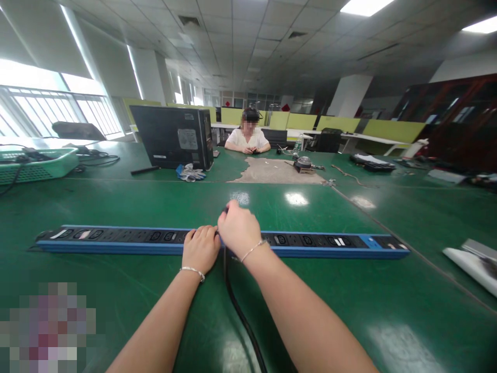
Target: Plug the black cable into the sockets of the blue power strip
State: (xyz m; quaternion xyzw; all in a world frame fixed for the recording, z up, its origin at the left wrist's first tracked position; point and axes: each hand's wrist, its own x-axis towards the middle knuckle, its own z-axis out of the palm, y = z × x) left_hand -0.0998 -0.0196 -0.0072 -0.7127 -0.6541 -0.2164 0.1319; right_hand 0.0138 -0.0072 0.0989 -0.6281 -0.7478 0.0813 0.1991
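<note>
A long blue-and-black power strip point(128, 235) lies across the green table in front of me, its sockets facing up. My left hand point(201, 248) rests over its middle, fingers curled onto the far side and gripping it. Right beside it, my right hand point(239, 228) is closed above the strip on a black power cord point(236, 300). The cord runs from beneath that hand toward me and off the lower edge. A dark bit shows at the right fingertips; whether a plug sits in a socket is hidden by my hands.
A black computer case point(171, 137) stands at the back left, with gloves point(190, 172) by it. A green basket point(39, 166) holds cables at far left. Across the table sits a person point(248, 137). A white object point(471, 269) lies at right; a blurred patch covers the lower left.
</note>
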